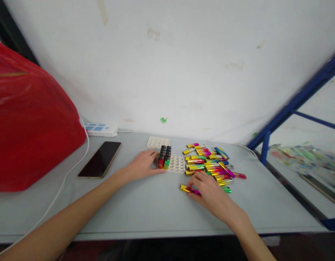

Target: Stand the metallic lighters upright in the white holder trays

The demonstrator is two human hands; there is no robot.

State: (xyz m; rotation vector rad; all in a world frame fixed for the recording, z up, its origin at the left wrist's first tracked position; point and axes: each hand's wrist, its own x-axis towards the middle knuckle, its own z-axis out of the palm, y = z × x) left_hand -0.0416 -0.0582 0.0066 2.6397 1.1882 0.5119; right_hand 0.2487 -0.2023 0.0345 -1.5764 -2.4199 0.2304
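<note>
A white tray with round holes (177, 165) lies on the grey table (145, 206). Several lighters (164, 157) stand upright in its left part. My left hand (142, 165) rests flat beside them, fingers stretched out and touching the tray's left edge. A heap of shiny multicoloured lighters (211, 163) lies to the right. My right hand (209, 190) lies at the heap's near edge, fingers curled over a yellow and pink lighter (187, 189) lying on the table.
A second white tray (158, 142) sits behind the first. A dark phone (100, 159) lies to the left, with a white power strip (100, 129) and cable by the wall. A big red bag (28, 119) fills the left. A blue metal frame (292, 105) stands at the right.
</note>
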